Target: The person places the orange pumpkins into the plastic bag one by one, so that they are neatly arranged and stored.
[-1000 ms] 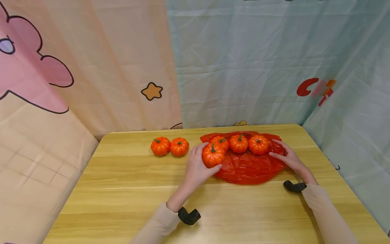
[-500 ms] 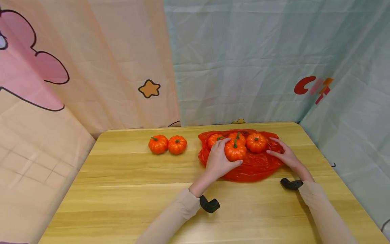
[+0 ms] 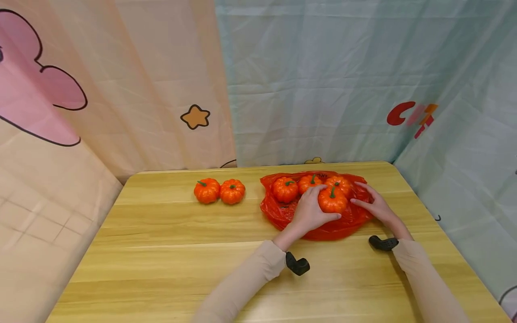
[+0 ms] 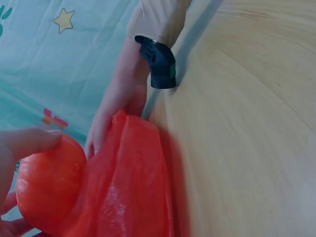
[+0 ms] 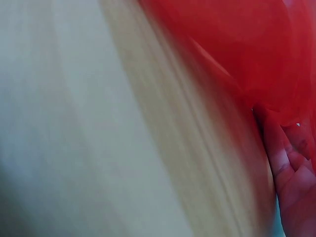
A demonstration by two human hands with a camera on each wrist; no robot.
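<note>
Gripping pumpkin (image 3: 332, 201) w/ L hand (image 3: 310, 211), fingers curled round it, over red bag (image 3: 282, 214); R hand (image 3: 375, 207) flat, fingers straight, pinning bag edge; best lowered gently beside other pumpkins (image 3: 285, 189), keeping plastic flat.

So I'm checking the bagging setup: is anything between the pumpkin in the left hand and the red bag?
Nothing visible: the left hand holds the pumpkin right over the red bag, beside three pumpkins already there.
</note>
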